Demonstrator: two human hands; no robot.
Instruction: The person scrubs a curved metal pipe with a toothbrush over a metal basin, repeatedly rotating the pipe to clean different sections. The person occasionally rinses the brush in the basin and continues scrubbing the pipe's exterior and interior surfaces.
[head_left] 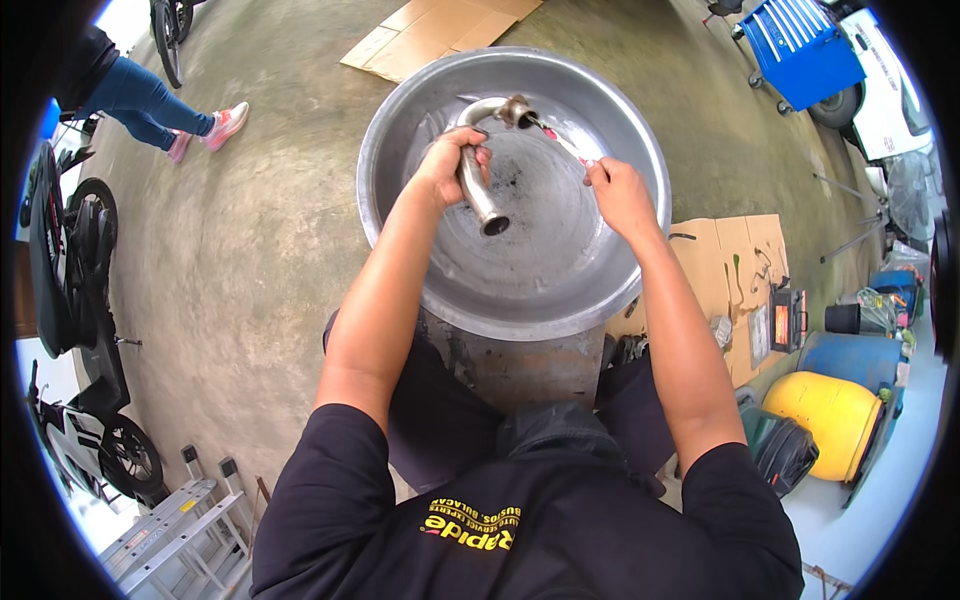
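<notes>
A bent metal exhaust pipe (481,200) is in my left hand (449,167), whose fingers wrap round its straight part. The pipe's near end is an open round mouth, and its far end curves right to a brownish flange. My right hand (620,195) is closed on a slender tool with a red and white handle (568,146). The tool's dark tip meets the flange opening; its exact kind I cannot make out. Both hands are above a wide round metal basin (512,328). Dark specks and smears lie on the basin's floor.
Cardboard sheets (400,45) lie beyond the basin. To the right, more cardboard (708,262) bears small parts, near a battery-like box (788,320) and a yellow drum (822,425). A person (150,100) stands at far left, above parked motorcycles (85,270). An aluminium ladder (165,530) is at lower left.
</notes>
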